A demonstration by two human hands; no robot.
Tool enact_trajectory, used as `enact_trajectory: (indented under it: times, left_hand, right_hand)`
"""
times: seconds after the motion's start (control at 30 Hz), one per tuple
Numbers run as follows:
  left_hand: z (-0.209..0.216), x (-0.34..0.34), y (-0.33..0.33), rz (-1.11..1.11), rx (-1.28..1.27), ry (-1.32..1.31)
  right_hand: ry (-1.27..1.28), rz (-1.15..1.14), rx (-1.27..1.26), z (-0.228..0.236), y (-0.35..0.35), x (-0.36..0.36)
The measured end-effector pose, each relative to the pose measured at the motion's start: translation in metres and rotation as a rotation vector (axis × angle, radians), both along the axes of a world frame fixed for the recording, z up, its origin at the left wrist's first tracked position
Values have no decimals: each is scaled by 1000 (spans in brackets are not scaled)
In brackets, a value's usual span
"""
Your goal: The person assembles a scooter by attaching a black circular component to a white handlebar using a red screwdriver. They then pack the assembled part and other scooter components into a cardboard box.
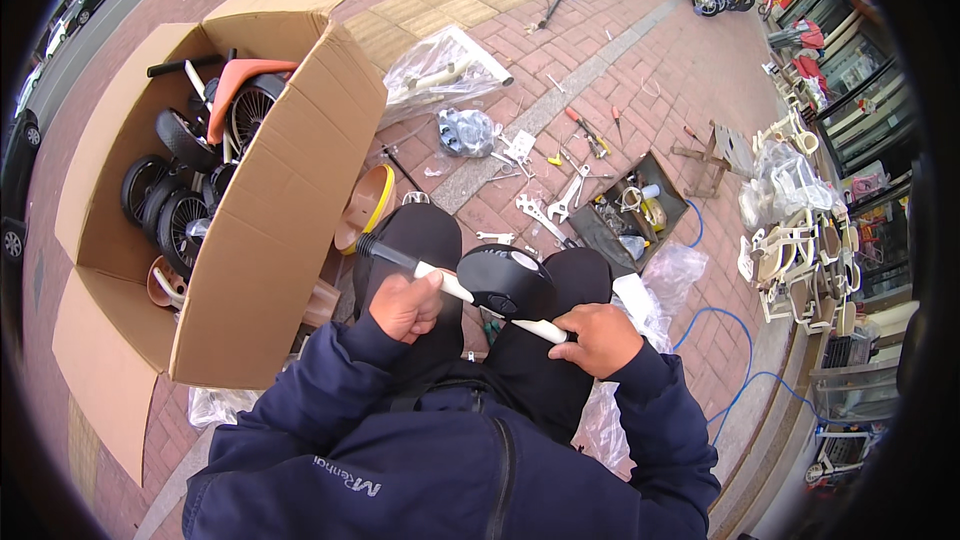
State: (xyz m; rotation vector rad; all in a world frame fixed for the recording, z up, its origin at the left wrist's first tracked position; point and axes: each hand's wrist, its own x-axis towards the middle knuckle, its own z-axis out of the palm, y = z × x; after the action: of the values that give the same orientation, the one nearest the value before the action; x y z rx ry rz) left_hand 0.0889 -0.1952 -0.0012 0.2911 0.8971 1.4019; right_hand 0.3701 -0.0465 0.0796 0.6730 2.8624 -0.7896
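Observation:
Above my lap I hold a white handlebar with a rounded black housing at its middle and a black ribbed grip on its left end. My left hand is closed round the white tube, just inside that grip. On the other side of the housing, my right hand wraps the right part of the bar, thumb along it. The palm hides that end, so I cannot see whether a grip is there. Just beyond my knees lie wrenches and an open metal toolbox.
At left stands a large open cardboard box with small wheels and an orange fender. Screwdrivers, a floor pump and a plastic-wrapped frame lie ahead. A blue hose and white plastic parts are at right.

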Motion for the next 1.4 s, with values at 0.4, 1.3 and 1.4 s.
enact_trajectory:
  times: [0.4, 1.3, 1.4]
  left_hand:
    - [23, -24, -37, -271, -194, 539]
    - [54, -12, -59, -1, -82, -229]
    - [59, -4, -64, -86, -158, -312]
  right_hand:
    - [157, -78, 450, -21, -57, -17]
    - [299, -363, -31, 48, -44, -35]
    - [304, -204, -162, 57, -52, -39]
